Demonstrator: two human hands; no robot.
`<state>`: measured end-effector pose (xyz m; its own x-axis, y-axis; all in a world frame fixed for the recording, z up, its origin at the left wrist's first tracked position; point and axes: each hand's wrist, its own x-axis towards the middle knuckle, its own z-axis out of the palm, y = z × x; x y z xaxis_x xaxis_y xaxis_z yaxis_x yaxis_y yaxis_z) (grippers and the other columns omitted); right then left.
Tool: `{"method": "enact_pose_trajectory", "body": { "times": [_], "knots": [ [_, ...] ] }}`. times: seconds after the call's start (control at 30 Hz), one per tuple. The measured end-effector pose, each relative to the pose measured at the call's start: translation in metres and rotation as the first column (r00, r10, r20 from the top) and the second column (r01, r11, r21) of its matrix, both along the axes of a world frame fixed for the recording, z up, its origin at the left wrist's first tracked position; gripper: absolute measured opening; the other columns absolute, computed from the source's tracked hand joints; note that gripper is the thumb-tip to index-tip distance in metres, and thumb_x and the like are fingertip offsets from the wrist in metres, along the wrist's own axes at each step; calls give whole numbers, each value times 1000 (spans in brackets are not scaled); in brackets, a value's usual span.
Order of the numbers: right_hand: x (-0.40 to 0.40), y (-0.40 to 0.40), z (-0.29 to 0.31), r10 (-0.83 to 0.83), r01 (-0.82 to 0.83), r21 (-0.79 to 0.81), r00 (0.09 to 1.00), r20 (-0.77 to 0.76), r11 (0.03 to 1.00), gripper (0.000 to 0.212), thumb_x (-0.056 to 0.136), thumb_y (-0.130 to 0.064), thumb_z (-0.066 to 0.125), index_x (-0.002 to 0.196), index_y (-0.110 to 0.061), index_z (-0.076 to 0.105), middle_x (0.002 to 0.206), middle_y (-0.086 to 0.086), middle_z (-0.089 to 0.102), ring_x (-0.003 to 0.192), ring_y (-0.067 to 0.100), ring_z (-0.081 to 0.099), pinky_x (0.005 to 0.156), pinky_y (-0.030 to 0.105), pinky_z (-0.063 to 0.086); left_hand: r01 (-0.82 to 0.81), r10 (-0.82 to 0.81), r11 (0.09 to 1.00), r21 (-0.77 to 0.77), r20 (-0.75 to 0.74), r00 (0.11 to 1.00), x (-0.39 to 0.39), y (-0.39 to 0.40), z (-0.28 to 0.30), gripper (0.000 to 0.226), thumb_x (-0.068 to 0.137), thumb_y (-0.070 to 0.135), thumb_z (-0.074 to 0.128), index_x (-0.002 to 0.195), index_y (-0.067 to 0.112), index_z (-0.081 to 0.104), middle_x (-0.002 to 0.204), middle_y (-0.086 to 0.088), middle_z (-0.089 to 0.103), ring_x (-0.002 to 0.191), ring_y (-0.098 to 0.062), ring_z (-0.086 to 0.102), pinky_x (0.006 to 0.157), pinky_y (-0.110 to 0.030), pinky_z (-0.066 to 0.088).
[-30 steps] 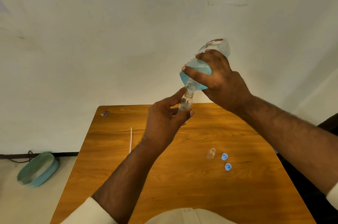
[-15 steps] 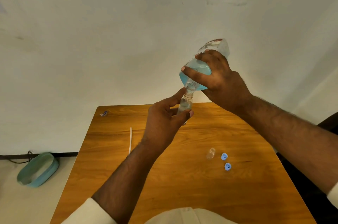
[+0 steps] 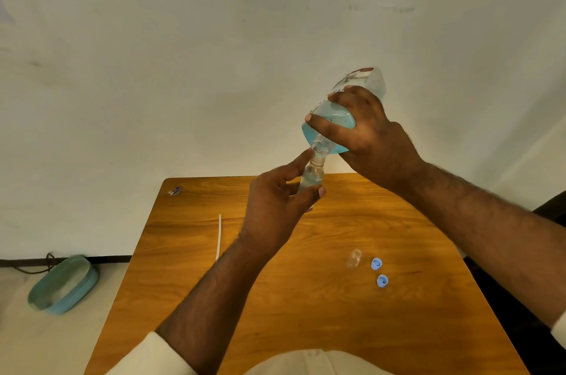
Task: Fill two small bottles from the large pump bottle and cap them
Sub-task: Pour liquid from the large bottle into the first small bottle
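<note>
- The left hand (image 3: 275, 206) pinches a small clear plastic bottle (image 3: 312, 177) upright above the wooden table (image 3: 306, 313).
- The right hand (image 3: 367, 135) wraps around a large clear bottle of blue liquid (image 3: 330, 120), tilted so its open neck meets the small bottle's mouth.
- Filling of the first bottle looks underway.
- A second small clear bottle (image 3: 353, 259) stands empty beside two blue caps (image 3: 376, 263); both bottles remain uncapped.
</note>
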<state>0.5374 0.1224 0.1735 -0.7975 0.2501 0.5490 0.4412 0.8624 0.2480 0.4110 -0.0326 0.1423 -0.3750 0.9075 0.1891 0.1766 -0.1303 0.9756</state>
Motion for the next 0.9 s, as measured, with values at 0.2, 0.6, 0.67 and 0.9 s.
{"method": "enact_pose_trajectory", "body": {
  "times": [0.2, 0.6, 0.67, 0.9],
  "knots": [
    [0, -1, 0, -2, 2, -2, 1000, 3, 1000, 74, 74, -2, 75, 136, -23, 40, 132, 25, 48, 127, 43, 41, 73, 53, 57, 4, -4, 1000, 9, 3, 1000, 1, 0, 0, 63, 82, 8, 74, 134, 33, 50, 121, 11, 65, 92, -6, 71, 68, -28, 62],
    [-3, -8, 8, -8, 8, 9, 1000, 0, 1000, 73, 72, -2, 77, 135, -21, 46, 131, 25, 49, 126, 44, 42, 70, 51, 56, -3, 1, 998, 64, 29, 1000, 0, -1, 1, 60, 82, 7, 74, 129, 36, 52, 113, 23, 63, 90, -2, 71, 66, -25, 61],
    [-4, -8, 8, -2, 2, 4, 1000, -8, 1000, 73, 72, -2, 77, 135, -22, 46, 132, 25, 49, 126, 44, 42, 70, 51, 56, -10, 6, 997, 71, 47, 999, 0, -2, 0, 59, 82, 6, 74, 130, 33, 53, 111, 25, 63, 90, -3, 72, 66, -26, 61],
    [-6, -14, 1, -16, 3, -113, 993, -114, 994, 72, 72, -11, 80, 135, -22, 46, 131, 22, 48, 124, 39, 44, 75, 48, 57, -41, 33, 992, 122, 68, 997, 2, -4, -4, 56, 83, 6, 74, 126, 37, 55, 107, 25, 69, 97, -15, 72, 76, -36, 62]
  ]
}}
